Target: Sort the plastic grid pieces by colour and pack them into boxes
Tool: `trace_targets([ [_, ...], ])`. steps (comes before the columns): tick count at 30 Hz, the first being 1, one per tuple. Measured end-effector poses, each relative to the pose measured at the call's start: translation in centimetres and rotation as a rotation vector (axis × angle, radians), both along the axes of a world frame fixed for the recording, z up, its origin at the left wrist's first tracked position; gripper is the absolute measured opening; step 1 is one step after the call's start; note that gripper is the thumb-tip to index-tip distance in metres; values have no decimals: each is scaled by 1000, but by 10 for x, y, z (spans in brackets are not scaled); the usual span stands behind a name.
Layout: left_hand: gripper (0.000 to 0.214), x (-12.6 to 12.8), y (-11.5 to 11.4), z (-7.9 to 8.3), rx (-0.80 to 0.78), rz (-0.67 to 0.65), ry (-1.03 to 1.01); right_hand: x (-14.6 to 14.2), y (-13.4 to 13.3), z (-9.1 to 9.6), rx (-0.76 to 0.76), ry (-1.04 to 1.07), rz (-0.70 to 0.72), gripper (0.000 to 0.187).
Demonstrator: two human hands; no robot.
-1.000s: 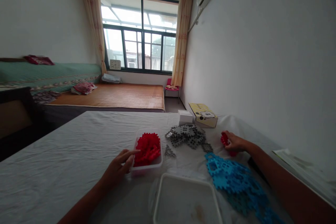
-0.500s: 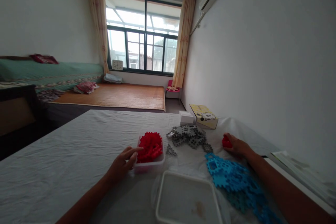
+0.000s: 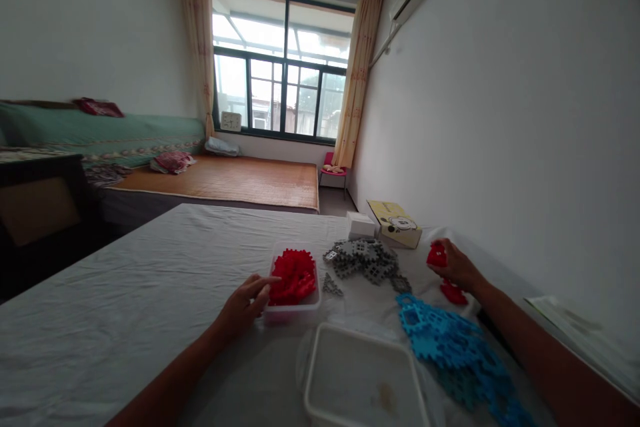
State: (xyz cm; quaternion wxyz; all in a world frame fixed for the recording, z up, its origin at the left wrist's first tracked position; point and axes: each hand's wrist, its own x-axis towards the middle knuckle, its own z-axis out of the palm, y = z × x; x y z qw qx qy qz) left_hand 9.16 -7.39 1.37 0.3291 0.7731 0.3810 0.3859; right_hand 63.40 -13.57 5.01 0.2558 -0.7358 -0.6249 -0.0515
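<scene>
My left hand (image 3: 250,297) is at the left rim of a clear plastic box (image 3: 295,313), its index finger stretched out over the rim and the thumb apart. Red toothed plastic building pieces (image 3: 295,277) are heaped inside the box. Further right, my right hand (image 3: 459,267) is closed on a red building piece (image 3: 437,254), raised a little above the cloth. Another red piece (image 3: 453,292) shows just below that hand. A pile of blue building pieces (image 3: 445,340) lies on the near side of it.
A heap of grey building pieces (image 3: 365,257) lies between the hands, with a grey triangular piece (image 3: 332,285) beside it. Behind stand a small white box (image 3: 361,224) and a yellow carton (image 3: 397,223). A pale-rimmed translucent lid (image 3: 365,373) lies in front on the white tablecloth (image 3: 150,280).
My right hand has risen slightly, and the red piece in it shows more fully. A second red piece has come into sight below it. My left hand keeps its place at the box.
</scene>
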Motion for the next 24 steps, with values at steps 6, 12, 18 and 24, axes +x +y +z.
trace_targets([
  [6, 37, -1, -3, -2, 85, 28, 56, -167, 34, 51, 75, 254, 268, 62],
  [12, 37, -2, -5, -3, 185, 68, 104, -315, 63, 36, -54, 414, 505, 59],
  [18, 52, -1, -3, -10, 210, 104, 6, -329, 87, 23, -168, 261, 503, 43],
  [24, 54, 0, 0, -14, 300, 86, -10, -318, 75, 28, -129, 80, 552, 30],
])
